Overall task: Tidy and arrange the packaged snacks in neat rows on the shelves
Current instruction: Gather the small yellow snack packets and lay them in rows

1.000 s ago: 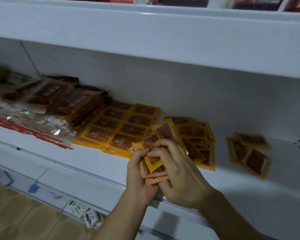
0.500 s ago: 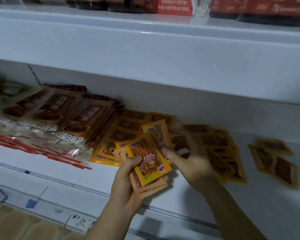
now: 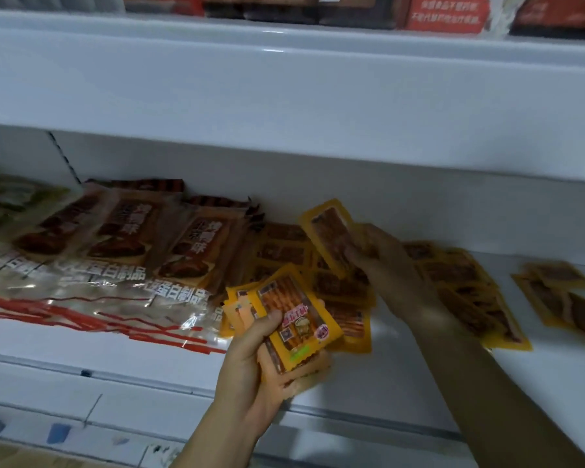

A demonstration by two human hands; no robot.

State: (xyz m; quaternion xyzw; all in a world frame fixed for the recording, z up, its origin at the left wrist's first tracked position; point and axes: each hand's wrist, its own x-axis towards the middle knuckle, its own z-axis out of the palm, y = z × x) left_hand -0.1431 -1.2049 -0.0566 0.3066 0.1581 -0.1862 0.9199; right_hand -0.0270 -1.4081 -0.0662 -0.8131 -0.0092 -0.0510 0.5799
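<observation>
My left hand [image 3: 250,363] grips a stack of small yellow snack packets [image 3: 294,322] just above the front of the white shelf [image 3: 402,376]. My right hand [image 3: 389,268] reaches over the shelf and pinches a single yellow packet [image 3: 328,238], lifted and tilted. Under and behind both hands lie rows of the same yellow packets [image 3: 284,251], partly hidden. More yellow packets [image 3: 470,285] lie loosely to the right of my right hand, and a few separate ones [image 3: 561,295] sit near the right edge.
Larger brown and clear snack bags [image 3: 115,251] with red strips fill the shelf's left part. An upper shelf [image 3: 284,79] hangs overhead, carrying red and dark boxes [image 3: 446,11]. The floor shows at the lower left.
My hands have parted. The left keeps the stack and has shifted slightly right; the right has gone to the shelf and picked up one packet. The camera has tilted up.
</observation>
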